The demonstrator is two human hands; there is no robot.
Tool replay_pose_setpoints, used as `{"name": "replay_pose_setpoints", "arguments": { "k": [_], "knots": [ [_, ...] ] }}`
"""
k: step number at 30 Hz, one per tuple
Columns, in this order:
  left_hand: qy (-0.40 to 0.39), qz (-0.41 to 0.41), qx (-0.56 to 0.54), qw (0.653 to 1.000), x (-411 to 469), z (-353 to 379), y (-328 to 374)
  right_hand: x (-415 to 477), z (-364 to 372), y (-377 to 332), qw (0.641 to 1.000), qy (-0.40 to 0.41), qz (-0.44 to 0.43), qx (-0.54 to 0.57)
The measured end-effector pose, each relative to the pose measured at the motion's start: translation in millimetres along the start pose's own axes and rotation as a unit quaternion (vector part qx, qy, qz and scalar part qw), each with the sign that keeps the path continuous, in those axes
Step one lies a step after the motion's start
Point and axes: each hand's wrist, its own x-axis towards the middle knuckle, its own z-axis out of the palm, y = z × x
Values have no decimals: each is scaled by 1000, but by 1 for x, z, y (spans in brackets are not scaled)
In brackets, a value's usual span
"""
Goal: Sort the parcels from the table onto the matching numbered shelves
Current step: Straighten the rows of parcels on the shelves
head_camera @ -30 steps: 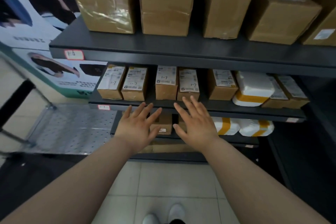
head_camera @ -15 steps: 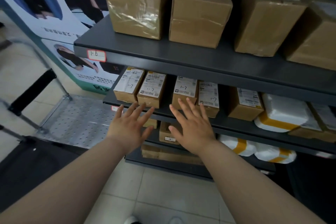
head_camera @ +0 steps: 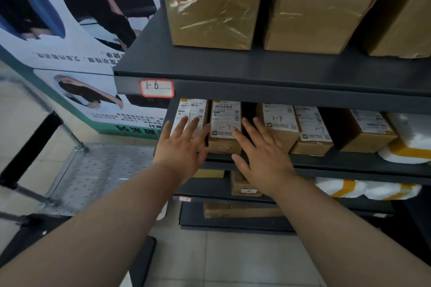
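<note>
My left hand (head_camera: pixel 182 147) and my right hand (head_camera: pixel 261 154) are both stretched out flat with fingers spread, holding nothing. They hover in front of the second shelf (head_camera: pixel 349 162), where small cardboard parcels marked 1-7 stand in a row. The left hand overlaps the leftmost parcel (head_camera: pixel 191 109); between the hands shows a 1-7 parcel (head_camera: pixel 225 121). More 1-7 parcels (head_camera: pixel 278 121) stand to the right. The shelf above (head_camera: pixel 256 70) carries a red-edged tag (head_camera: pixel 156 87) reading 1-6 and large brown boxes (head_camera: pixel 211 4).
White padded bags with yellow tape (head_camera: pixel 363 189) lie on the lower shelf at right, with small boxes (head_camera: pixel 245 184) beside them. A perforated metal cart platform (head_camera: pixel 102 170) with a black handle stands at left. A poster (head_camera: pixel 70 30) covers the left wall. Tiled floor lies below.
The view has moved closer and to the left along the shelves. Both open hands have risen from below the second shelf's edge to the 1-7 parcels.
</note>
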Motion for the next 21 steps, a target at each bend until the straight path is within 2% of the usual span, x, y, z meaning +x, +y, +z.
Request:
{"name": "replay_pose_setpoints", "arguments": {
  "k": [6,10,21],
  "knots": [
    [36,0,-39,999,24,40,-10,43,30,-29,1000,-10,3,27],
    [68,-11,-72,995,28,49,-9,55,46,-35,1000,0,-6,-6],
    [58,-22,-54,997,44,43,-26,66,47,-10,998,-5,27,-48]
  ]
}}
